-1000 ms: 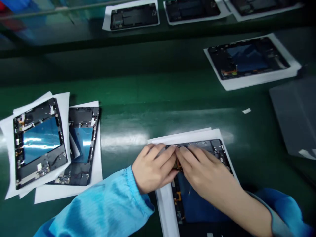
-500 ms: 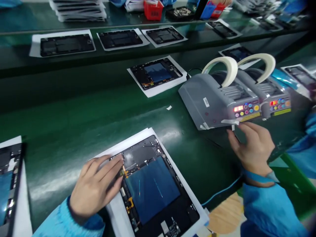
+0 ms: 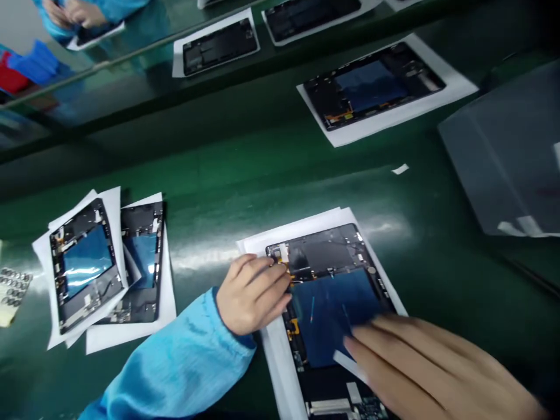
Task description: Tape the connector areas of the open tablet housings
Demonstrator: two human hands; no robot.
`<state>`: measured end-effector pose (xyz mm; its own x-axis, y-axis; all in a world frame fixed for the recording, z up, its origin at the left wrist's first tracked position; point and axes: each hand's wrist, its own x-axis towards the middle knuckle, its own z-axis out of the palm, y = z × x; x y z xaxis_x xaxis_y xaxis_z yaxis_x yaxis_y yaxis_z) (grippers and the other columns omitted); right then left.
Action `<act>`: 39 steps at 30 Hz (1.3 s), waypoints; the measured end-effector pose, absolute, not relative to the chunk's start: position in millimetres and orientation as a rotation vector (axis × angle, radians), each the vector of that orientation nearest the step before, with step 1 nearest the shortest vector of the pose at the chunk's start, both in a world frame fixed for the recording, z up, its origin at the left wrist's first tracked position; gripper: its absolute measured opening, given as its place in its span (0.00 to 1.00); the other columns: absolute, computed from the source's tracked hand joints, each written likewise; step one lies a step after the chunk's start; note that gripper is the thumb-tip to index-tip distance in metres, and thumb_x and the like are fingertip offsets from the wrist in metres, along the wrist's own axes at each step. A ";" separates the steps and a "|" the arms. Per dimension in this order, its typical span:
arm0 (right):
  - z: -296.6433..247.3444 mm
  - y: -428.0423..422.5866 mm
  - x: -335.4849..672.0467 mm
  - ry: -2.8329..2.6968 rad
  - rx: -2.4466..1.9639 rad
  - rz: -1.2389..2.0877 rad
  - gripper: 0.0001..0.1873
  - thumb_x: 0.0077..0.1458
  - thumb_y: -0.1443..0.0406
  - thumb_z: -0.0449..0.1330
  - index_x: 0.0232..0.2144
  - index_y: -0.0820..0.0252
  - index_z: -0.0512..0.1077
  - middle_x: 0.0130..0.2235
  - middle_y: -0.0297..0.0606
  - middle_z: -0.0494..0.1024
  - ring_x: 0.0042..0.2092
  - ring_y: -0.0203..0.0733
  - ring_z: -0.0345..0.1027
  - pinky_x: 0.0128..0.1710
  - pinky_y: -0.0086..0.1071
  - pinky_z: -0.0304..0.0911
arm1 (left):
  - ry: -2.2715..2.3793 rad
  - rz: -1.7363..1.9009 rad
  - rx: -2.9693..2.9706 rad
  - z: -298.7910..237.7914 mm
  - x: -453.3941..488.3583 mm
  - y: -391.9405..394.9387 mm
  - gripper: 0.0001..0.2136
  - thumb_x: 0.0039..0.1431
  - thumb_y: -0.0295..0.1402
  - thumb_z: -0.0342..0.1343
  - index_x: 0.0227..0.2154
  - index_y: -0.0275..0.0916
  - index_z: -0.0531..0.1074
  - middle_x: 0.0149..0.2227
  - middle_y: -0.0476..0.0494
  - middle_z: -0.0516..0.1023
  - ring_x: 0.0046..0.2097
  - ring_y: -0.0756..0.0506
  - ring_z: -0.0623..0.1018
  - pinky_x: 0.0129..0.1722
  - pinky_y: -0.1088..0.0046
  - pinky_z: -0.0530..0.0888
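An opened tablet lies on white paper sheets, its inner parts and blue battery film showing. My left hand is at the tablet's upper left edge, its fingers bent together over the rim near the orange flex cables. My right hand, smeared by motion, is over the lower right of the tablet. A short strip of white tape is pinched between its thumb and fingers, above the lower edge of the blue film. Whether the strip touches the tablet I cannot tell.
To the left, stacked opened tablets lie on paper beside a tray of small round metal parts. Another opened tablet is at the back. A grey tape dispenser stands at right; a tape scrap lies nearby. Across the shelf, another person's hands show.
My right hand has moved left from the tape dispenser to over the tablet, carrying the tape strip. My left hand stays at the tablet's edge. The view has turned left.
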<state>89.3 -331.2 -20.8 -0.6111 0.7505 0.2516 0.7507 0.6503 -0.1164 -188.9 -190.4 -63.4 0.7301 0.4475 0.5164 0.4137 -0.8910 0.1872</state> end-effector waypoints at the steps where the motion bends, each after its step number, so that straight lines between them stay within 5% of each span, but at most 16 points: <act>1: -23.9 -320.5 74.0 -2.624 -1.199 0.006 0.19 0.62 0.65 0.52 0.54 0.56 0.70 0.53 0.39 0.75 0.51 0.46 0.68 0.53 0.44 0.63 | 0.693 0.875 2.848 -64.5 -189.8 -194.6 0.07 0.63 0.31 0.55 0.39 0.35 0.76 0.41 0.41 0.81 0.45 0.42 0.76 0.50 0.62 0.69; 8: -39.4 -258.0 42.2 -2.651 -1.279 -0.012 0.21 0.66 0.58 0.48 0.52 0.65 0.71 0.50 0.46 0.76 0.49 0.48 0.64 0.50 0.43 0.58 | 0.671 0.787 2.762 -72.9 -197.0 -212.5 0.13 0.68 0.36 0.52 0.45 0.33 0.75 0.45 0.44 0.81 0.50 0.40 0.73 0.56 0.58 0.66; 15: -47.7 -250.3 45.6 -2.718 -1.309 0.067 0.25 0.64 0.55 0.51 0.56 0.64 0.68 0.56 0.46 0.72 0.54 0.53 0.62 0.56 0.50 0.55 | 0.653 0.605 2.889 -70.4 -194.7 -212.8 0.15 0.66 0.38 0.53 0.49 0.35 0.75 0.50 0.44 0.78 0.53 0.40 0.72 0.59 0.56 0.64; 21: -48.0 -239.5 43.4 -2.693 -1.289 0.096 0.24 0.66 0.55 0.48 0.55 0.64 0.69 0.54 0.46 0.73 0.55 0.52 0.62 0.57 0.49 0.55 | 0.620 0.481 2.765 -69.2 -193.4 -200.9 0.19 0.65 0.43 0.52 0.52 0.38 0.73 0.55 0.43 0.75 0.61 0.36 0.66 0.67 0.44 0.49; 29: -21.3 -227.6 50.9 -2.647 -1.053 0.007 0.13 0.61 0.69 0.55 0.48 0.65 0.71 0.45 0.42 0.78 0.49 0.46 0.69 0.53 0.41 0.65 | 0.719 0.412 2.315 -68.5 -193.6 -185.6 0.14 0.61 0.38 0.59 0.49 0.45 0.75 0.60 0.43 0.70 0.66 0.33 0.59 0.65 0.35 0.37; 39: -27.7 -204.1 67.7 -2.907 -0.512 0.049 0.19 0.61 0.71 0.50 0.51 0.65 0.72 0.46 0.43 0.79 0.50 0.47 0.70 0.55 0.42 0.65 | 0.783 0.488 2.217 -69.0 -182.4 -186.1 0.12 0.55 0.35 0.65 0.43 0.45 0.77 0.58 0.47 0.72 0.65 0.35 0.62 0.67 0.37 0.36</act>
